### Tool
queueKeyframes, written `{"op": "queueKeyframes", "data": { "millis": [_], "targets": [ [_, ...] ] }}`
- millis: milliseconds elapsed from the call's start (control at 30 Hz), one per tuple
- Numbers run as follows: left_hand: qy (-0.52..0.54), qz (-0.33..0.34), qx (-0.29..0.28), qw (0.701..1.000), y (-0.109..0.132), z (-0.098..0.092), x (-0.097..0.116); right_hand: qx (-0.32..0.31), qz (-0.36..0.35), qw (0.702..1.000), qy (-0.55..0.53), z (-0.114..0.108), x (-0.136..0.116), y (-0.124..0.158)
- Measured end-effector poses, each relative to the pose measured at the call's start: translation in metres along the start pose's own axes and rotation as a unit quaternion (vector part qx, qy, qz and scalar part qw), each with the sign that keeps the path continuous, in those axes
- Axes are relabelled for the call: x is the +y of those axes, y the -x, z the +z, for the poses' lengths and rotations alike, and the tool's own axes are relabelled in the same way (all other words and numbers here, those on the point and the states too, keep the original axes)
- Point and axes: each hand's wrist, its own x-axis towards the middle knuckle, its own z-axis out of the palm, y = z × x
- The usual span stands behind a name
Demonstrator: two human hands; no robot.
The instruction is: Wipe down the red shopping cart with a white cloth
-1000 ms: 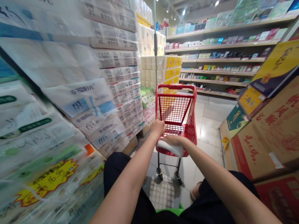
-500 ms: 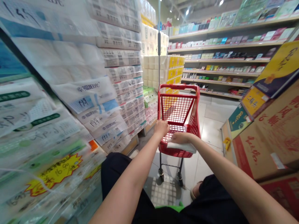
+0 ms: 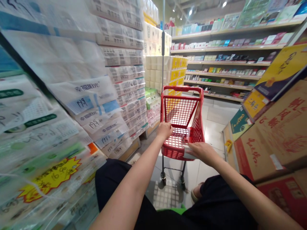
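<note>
A red plastic shopping cart point(image 3: 177, 154) stands in front of me, with a grid basket and black wheels. My left hand point(image 3: 165, 130) is closed on the cart's near left rim. At the near right corner, my right hand point(image 3: 202, 151) presses a white cloth point(image 3: 188, 155) to the rim, its fingers reaching over toward the basket's inside. Most of the cloth is hidden under that hand. No goods show through the open grid of the basket.
Stacked tissue packs point(image 3: 96, 118) with handwritten prices rise close on my left. Cardboard boxes point(image 3: 261, 150) are piled on the right. Shelves of small boxed goods point(image 3: 230, 64) line the back. A thin metal pole point(image 3: 163, 44) stands just behind the cart.
My right hand has slid with the cloth from the middle of the cart's near rim to its right corner. The left hand keeps its hold, and the view has shifted slightly.
</note>
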Motion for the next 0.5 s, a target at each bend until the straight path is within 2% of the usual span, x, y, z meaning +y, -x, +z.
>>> {"op": "queueKeyframes", "data": {
  "millis": [67, 233, 300, 400, 500],
  "targets": [
    [0.002, 0.004, 0.005, 1.000, 0.000, 0.001, 0.001, 0.043, -0.010, 0.999, 0.031, 0.006, -0.013, 0.000],
    [-0.021, 0.024, 0.025, 0.999, 0.004, 0.003, 0.002, 0.117, 0.011, 0.992, 0.046, 0.026, -0.086, -0.037],
    [-0.028, 0.025, 0.020, 0.999, 0.006, 0.001, 0.000, 0.136, 0.009, 0.990, 0.039, 0.031, -0.107, -0.048],
    [-0.021, 0.021, 0.008, 1.000, 0.009, -0.004, -0.004, 0.156, -0.019, 0.987, 0.031, 0.033, -0.109, -0.044],
    [-0.003, 0.025, 0.002, 1.000, 0.010, -0.009, -0.008, 0.158, -0.029, 0.987, 0.021, 0.030, -0.083, -0.019]
  ]
}}
